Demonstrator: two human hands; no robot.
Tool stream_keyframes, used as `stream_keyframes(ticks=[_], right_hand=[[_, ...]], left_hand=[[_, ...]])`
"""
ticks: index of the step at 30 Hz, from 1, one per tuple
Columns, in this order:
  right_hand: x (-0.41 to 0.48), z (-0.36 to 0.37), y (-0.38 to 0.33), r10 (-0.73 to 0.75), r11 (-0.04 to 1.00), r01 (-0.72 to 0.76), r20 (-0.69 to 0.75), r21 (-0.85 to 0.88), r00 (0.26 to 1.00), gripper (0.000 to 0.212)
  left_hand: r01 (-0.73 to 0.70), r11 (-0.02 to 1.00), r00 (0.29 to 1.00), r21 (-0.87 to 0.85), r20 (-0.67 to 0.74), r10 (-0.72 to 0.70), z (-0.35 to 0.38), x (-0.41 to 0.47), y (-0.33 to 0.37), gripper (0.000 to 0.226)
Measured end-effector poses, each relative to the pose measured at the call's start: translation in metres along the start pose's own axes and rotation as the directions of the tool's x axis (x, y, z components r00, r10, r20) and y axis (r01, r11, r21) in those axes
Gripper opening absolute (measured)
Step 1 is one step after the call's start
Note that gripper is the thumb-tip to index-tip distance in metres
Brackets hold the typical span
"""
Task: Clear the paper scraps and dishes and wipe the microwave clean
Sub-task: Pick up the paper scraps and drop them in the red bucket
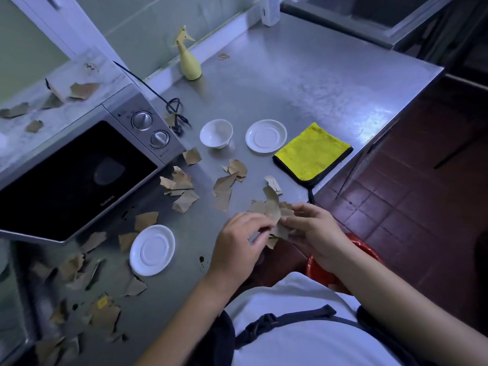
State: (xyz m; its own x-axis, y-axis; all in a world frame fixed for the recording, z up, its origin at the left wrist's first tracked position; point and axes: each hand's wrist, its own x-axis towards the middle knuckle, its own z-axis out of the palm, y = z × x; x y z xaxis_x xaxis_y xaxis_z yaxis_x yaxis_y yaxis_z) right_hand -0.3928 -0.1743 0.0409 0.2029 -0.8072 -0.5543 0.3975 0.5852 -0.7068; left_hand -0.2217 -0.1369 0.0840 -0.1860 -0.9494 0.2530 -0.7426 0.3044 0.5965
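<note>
Both hands meet over the counter's front edge around a bunch of brown paper scraps (pixel 272 210). My left hand (pixel 237 247) pinches the bunch from the left, and my right hand (pixel 314 233) grips it from the right. More brown scraps (pixel 182 191) lie scattered on the steel counter (pixel 303 83) and on top of the microwave (pixel 79 170) at the left. A white bowl (pixel 216 133) and a white saucer (pixel 266 136) stand mid-counter. A second saucer (pixel 152 250) sits nearer me. A folded yellow cloth (pixel 311 151) lies at the right edge.
A yellow spray bottle (pixel 188 62) stands by the back wall. The microwave's black cord (pixel 169 107) trails beside it. A red bin (pixel 324 276) sits below the counter edge under my right forearm. Dark red floor tiles (pixel 409 207) lie to the right.
</note>
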Motion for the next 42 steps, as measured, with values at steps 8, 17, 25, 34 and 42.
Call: stream_keyframes(ticks=[8, 17, 25, 34, 42], right_hand=[[-0.017, 0.014, 0.010, -0.060, 0.996, 0.058, 0.034, 0.060, 0.998, 0.037], [-0.047, 0.043, 0.034, -0.101, 0.992, 0.098, 0.043, 0.085, 0.994, 0.032], [-0.078, 0.072, 0.066, -0.127, 0.988, 0.136, -0.104, 0.076, 0.986, 0.034], [-0.107, 0.094, 0.110, -0.159, 0.987, 0.152, -0.236, -0.047, 0.959, 0.035], [-0.130, 0.104, 0.132, -0.145, 0.982, 0.111, -0.230, -0.153, 0.962, 0.029]], left_hand=[[0.080, 0.994, 0.997, -0.070, 0.009, -0.080, -0.008, -0.009, 0.003, 0.020], [0.227, 0.942, 0.965, -0.246, 0.185, -0.184, -0.035, -0.028, -0.008, 0.038], [0.302, 0.850, 0.916, -0.432, 0.377, -0.134, -0.060, -0.064, -0.030, 0.058], [0.283, 0.856, 0.959, -0.433, 0.139, -0.247, -0.088, -0.089, -0.057, 0.030], [0.419, 0.752, 0.886, -0.509, 0.411, -0.215, -0.093, -0.090, -0.084, 0.010]])
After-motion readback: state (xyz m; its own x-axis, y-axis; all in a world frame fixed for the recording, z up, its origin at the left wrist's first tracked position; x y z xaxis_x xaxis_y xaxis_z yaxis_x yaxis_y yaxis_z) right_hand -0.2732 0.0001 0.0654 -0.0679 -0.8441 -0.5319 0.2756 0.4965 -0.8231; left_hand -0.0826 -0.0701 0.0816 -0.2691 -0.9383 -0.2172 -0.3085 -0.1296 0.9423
